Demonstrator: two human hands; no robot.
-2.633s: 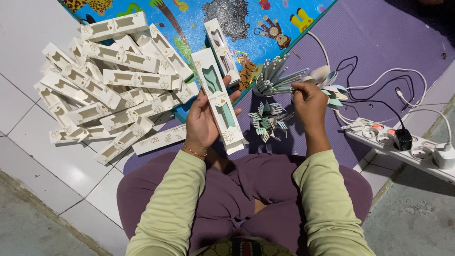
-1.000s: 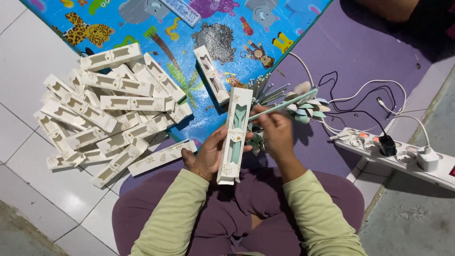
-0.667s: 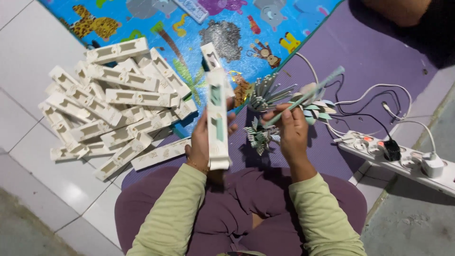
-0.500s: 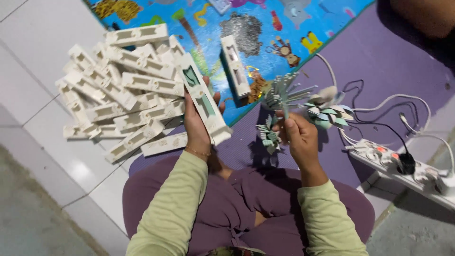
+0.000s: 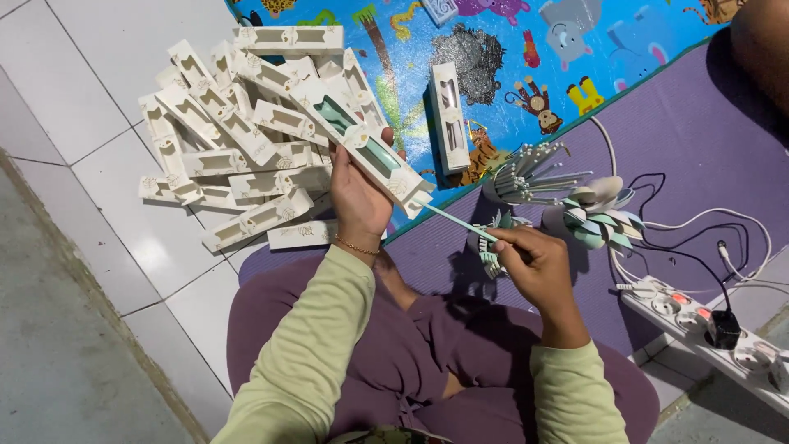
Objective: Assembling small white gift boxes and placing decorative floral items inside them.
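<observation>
- A long, narrow cream box (image 5: 362,144) with a cut-out window is held up in the left hand (image 5: 359,197); something pale green is seen through the window.
- The box looks like thin printed card, flat-sided and rectangular.
- The left grip is closed around the lower part of the box, most of which slants up and to the left past the fingers, above the pile of boxes (image 5: 238,131).
- A thin, pale green stick (image 5: 452,219) is pinched in the right hand (image 5: 534,263), its tip close to the lower end of the box.
- Similar sticks (image 5: 534,168) lie on the purple mat (image 5: 682,123).
</observation>
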